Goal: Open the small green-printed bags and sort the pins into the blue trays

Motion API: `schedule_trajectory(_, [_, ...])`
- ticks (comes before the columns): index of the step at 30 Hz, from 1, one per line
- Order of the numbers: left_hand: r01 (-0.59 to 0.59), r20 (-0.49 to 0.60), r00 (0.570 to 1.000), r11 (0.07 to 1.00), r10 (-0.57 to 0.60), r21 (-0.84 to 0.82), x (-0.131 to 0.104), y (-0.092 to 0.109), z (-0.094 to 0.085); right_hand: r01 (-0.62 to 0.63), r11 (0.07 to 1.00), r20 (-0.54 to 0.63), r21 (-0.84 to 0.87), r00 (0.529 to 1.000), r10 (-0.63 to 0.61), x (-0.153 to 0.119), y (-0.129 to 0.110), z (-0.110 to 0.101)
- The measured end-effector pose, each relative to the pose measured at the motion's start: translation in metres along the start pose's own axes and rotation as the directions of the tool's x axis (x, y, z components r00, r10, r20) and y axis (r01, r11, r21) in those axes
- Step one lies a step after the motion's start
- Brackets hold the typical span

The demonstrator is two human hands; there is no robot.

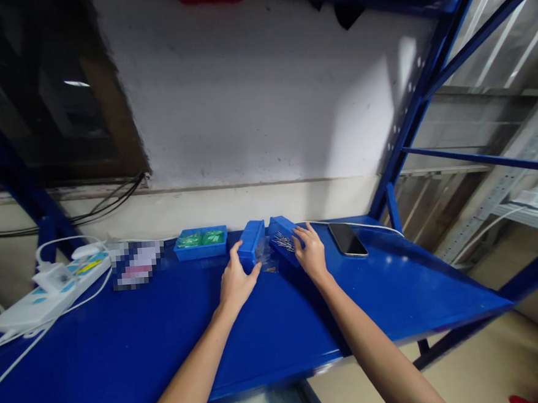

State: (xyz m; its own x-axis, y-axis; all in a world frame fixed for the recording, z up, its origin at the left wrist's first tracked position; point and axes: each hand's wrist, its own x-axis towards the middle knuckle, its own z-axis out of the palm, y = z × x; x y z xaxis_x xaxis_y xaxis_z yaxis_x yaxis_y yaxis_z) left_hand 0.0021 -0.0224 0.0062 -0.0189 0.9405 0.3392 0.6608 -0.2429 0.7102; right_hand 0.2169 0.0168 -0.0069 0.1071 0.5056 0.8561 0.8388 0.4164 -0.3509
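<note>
My left hand (238,278) grips a blue bin (251,242), which is tipped on its side with its opening towards the right. Clear plastic bags (264,251) show at that opening. Close by on the right, my right hand (310,252) has its fingers on the right edge of a second blue bin (280,224). Thin metal pieces (283,242) that look like screws or nails lie in this second bin. A small clear bag with brownish pieces (270,267) rests on the table between the two bins.
A blue tray (201,251) with green packets stands left of my hands. A phone (348,239) lies to the right on the blue table (168,343). At the far left is a white power strip (49,296) with cables. Blue shelf posts frame both sides, with a wall behind.
</note>
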Motion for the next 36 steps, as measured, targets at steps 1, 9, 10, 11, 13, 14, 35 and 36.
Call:
schedule_trajectory(1, [0.001,-0.01,1.0,1.0,-0.001,0.004,0.001,0.0,-0.001,0.014,1.0,0.005,0.01,1.0,-0.014,0.001,-0.001,-0.001])
schedule_trajectory(9, [0.008,-0.052,0.999,0.998,-0.005,0.057,0.006,-0.006,-0.002,0.068,0.998,0.092,0.011,0.993,-0.069,0.002,0.0,-0.003])
schedule_trajectory(10, [0.023,-0.049,0.999,0.997,-0.019,0.07,0.006,-0.007,-0.001,0.072,0.997,0.094,-0.007,0.993,-0.071,0.002,0.0,-0.001])
schedule_trajectory(11, [0.039,-0.047,0.998,0.996,-0.035,0.083,0.007,-0.008,0.0,0.069,0.997,0.096,-0.021,0.993,-0.067,0.001,0.001,0.0])
schedule_trajectory(13, [0.052,-0.045,0.998,0.993,-0.048,0.103,0.008,-0.01,0.002,0.055,0.998,0.1,-0.032,0.994,-0.052,-0.001,0.001,0.0])
schedule_trajectory(14, [0.045,-0.046,0.998,0.993,-0.04,0.107,0.009,-0.01,0.002,0.049,0.998,0.099,-0.029,0.994,-0.046,-0.002,0.001,-0.001])
schedule_trajectory(35, [-0.159,-0.117,0.978,0.979,0.174,0.128,0.005,-0.007,-0.006,0.06,0.995,0.125,-0.079,0.991,-0.049,-0.01,-0.012,-0.009])
schedule_trajectory(36, [-0.17,-0.121,0.975,0.977,0.186,0.13,0.005,-0.007,-0.007,0.065,0.994,0.132,-0.092,0.99,-0.052,-0.011,-0.013,-0.012])
